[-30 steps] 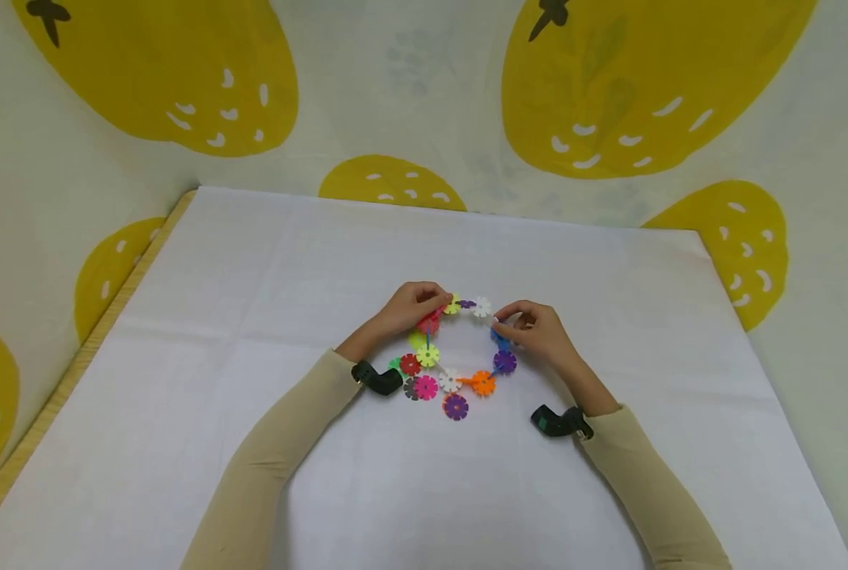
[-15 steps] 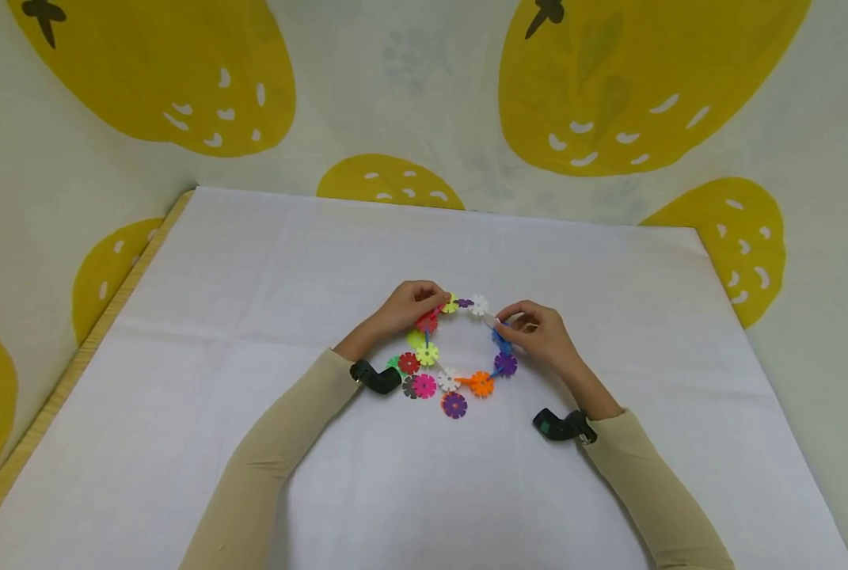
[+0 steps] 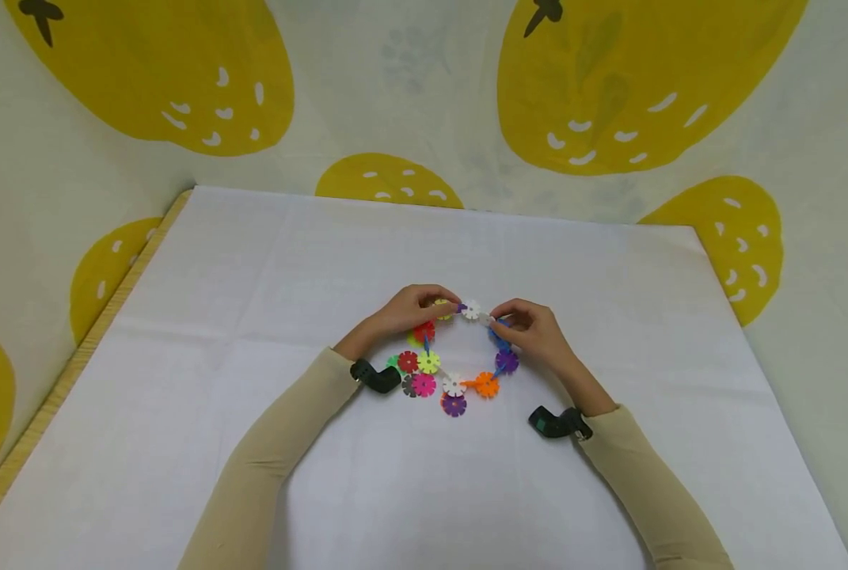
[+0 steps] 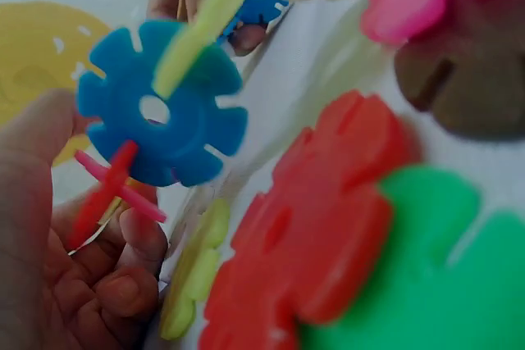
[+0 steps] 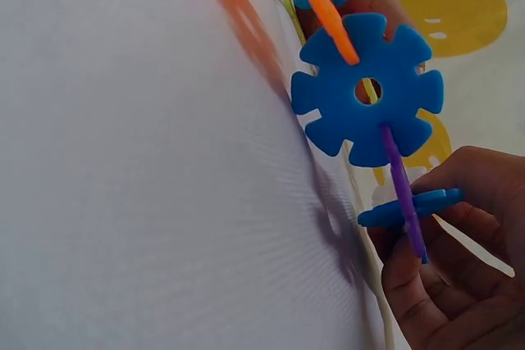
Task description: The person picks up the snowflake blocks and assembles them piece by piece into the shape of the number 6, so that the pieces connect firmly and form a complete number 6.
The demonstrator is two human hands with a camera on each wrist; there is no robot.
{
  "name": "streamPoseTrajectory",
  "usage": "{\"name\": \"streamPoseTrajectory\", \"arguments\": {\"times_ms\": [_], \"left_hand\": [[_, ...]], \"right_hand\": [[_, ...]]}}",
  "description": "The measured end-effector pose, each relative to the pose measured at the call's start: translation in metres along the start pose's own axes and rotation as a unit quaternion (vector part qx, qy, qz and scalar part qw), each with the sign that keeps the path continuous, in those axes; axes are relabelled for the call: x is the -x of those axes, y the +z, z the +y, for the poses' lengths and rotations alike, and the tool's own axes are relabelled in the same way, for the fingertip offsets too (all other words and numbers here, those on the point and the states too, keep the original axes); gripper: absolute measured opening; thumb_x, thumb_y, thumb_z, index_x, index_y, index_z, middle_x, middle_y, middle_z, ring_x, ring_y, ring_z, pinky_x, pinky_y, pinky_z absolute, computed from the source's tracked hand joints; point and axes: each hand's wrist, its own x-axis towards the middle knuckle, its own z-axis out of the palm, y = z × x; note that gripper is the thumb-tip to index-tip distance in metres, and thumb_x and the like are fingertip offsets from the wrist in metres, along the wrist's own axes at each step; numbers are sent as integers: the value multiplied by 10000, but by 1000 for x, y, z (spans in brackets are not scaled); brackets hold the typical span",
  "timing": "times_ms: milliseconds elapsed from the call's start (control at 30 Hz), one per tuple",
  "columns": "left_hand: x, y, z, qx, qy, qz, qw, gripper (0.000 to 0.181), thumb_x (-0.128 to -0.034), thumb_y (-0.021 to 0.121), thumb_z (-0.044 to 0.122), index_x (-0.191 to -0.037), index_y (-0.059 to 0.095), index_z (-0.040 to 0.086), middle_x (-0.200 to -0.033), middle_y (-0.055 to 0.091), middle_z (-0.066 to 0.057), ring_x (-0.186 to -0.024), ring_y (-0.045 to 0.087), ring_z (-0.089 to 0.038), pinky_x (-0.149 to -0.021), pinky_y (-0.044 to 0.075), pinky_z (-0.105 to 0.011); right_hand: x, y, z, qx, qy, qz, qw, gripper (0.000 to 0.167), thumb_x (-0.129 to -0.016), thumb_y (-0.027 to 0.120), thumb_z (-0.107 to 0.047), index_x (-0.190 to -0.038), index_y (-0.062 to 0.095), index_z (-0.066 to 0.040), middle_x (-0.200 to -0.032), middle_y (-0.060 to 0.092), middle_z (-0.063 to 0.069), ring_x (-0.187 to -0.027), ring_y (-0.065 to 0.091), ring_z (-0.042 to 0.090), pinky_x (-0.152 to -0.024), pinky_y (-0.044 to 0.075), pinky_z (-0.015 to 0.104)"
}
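Note:
A ring of linked, notched snowflake discs in several colours is held up between both hands in the head view. At its far side, my left hand (image 3: 415,310) pinches a purple snowflake disc (image 3: 462,306), with a yellow disc (image 3: 443,309) partly behind its fingers. A white disc (image 3: 471,309) sits between the hands. On the right, my right hand (image 3: 532,326) pinches a whitish disc (image 3: 487,318) beside a blue disc (image 3: 498,333), partly hidden by the fingers. The near side carries an orange disc (image 3: 487,385), a purple one (image 3: 507,362) and a light yellow one (image 3: 428,362).
Loose discs lie on the white-covered table (image 3: 366,491) near the ring: a red one (image 3: 408,362), a pink one (image 3: 424,385) and a purple one (image 3: 454,404) among them. A wooden table edge (image 3: 103,317) shows at left. Behind stands a fruit-patterned cloth (image 3: 424,103).
My left hand's fingertips have shifted right along the ring, from the yellow disc to the purple one. The far white disc has moved slightly left. My right hand keeps nearly the same place.

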Motion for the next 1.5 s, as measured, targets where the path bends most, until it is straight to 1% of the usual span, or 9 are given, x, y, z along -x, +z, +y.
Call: {"name": "streamPoseTrajectory", "arguments": {"times_ms": [67,200,267,433,833,933,1167,1333,1500], "left_hand": [[0,1,1,-114,-11,-45,9999,328,-945,638,321,-1230,671,162,-1230,637,-7,-988,525,-169,-833,424,-269],[1,2,2,-161,138,-92,9997,382,-923,665,264,-1285,637,144,-1302,613,-35,-1084,538,-166,-952,436,-294],[1,2,2,-71,231,-55,9997,379,-932,649,219,-1297,628,123,-1323,605,-54,-1119,543,-167,-985,433,-308],[0,2,1,77,386,91,9992,344,-947,615,162,-1277,637,69,-1316,613,-89,-1103,553,-189,-948,443,-296],[1,2,5,-270,220,-15,9994,337,-945,613,193,-1258,654,75,-1276,640,-87,-1022,550,-180,-923,444,-281],[2,2,5,-323,257,-33,9991,325,-944,619,186,-1244,663,68,-1248,652,-85,-1022,553,-182,-923,442,-282],[1,4,3,-63,605,150,9980,370,-903,697,141,-1259,643,59,-1106,673,-81,-1005,592,-176,-922,466,-287],[0,5,3,40,725,315,9969,364,-870,748,157,-1214,673,60,-1074,693,-58,-949,608,-146,-856,483,-253],[0,7,4,64,762,438,9961,334,-863,759,165,-1171,701,50,-1083,705,-60,-922,607,-145,-814,480,-250]], "right_hand": [[1,0,-11,12,-2,-68,10000,172,-888,668,24,-1032,646,114,-1000,649,257,-767,563,139,-690,475,151],[3,1,-29,130,-33,-156,9998,177,-883,642,63,-1037,624,149,-1002,637,288,-761,549,171,-672,467,163],[2,2,-30,192,21,-154,9997,183,-879,641,69,-1043,625,147,-1006,637,291,-761,540,188,-660,456,166],[3,3,-30,201,-38,-120,9997,180,-872,643,77,-1039,630,143,-1003,642,288,-762,540,178,-647,444,168],[4,5,-29,-315,-434,152,9984,181,-865,644,100,-1027,621,178,-1005,627,335,-790,544,97,-681,450,137],[2,7,-26,-381,-465,114,9981,180,-866,641,107,-1026,619,185,-1014,625,344,-804,559,84,-695,459,142],[-8,15,7,-517,-279,212,9980,177,-872,678,58,-1032,648,127,-1028,641,300,-842,581,24,-735,470,126],[-10,18,13,-434,-348,436,9975,149,-861,722,-3,-980,675,75,-985,672,235,-835,598,10,-734,474,126],[-10,21,13,-503,-624,594,9950,105,-842,734,18,-914,682,74,-941,682,237,-815,612,23,-745,493,129]]}}
